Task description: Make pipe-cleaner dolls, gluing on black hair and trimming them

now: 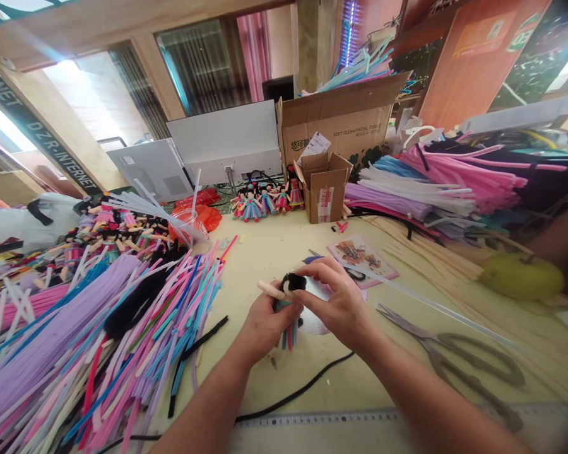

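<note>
Nearest the bottom there's a ruler (312,421) lying along the worktop (250,252), with a black fuzzy strip (322,372) curving loose just past it.

Then the good bit: a small doll (292,282) held up off the surface between both hands, pretty much mid-view. The left hand (260,325) has its fingers closed around the body, with a beige arm poking out sideways and blue and pink strands hanging below. The right hand (343,302) seems to be pinching the black fuzzy hair on the head between thumb and fingers. I'd call this the hair-shaping step, though the fingers cover too much to tell if it's being wrapped or just pressed in. The next move calls for a steady left hold and a light right pinch, imo, so the hair sits snug without twisting the head.

Big scissors (428,342) lie to the right, free of either hand, with a pile of colourful fuzzy sticks (137,328) over on the left. Beyond the hands: a picture card (360,255), then a cluster of similar dolls (265,200) beside a small open carton (324,189), and a bigger cardboard box (331,120) behind that.
</note>
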{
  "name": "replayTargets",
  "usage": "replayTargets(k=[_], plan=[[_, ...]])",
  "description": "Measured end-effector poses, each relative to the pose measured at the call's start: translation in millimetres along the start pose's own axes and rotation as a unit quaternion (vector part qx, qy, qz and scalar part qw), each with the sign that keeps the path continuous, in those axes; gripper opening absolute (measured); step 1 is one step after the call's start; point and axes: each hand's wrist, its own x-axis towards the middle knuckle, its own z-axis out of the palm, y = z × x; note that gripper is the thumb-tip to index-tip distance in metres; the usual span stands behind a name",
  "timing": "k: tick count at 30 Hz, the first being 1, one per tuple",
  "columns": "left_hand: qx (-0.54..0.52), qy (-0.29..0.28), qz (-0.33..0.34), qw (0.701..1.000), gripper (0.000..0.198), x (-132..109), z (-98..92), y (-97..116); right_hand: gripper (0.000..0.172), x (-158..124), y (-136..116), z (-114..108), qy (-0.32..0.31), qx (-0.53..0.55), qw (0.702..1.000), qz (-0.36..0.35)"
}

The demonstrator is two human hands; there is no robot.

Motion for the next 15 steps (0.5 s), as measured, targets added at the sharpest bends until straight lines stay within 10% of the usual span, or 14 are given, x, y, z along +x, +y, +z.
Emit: replayTargets(k=[15], plan=[[-0.045,-0.014,-0.009,0.999,0.034,-1.0,0.7,0.0,0.026,2.5,-2.1,-5.1,-0.021,-0.015,1.000,-0.015]])
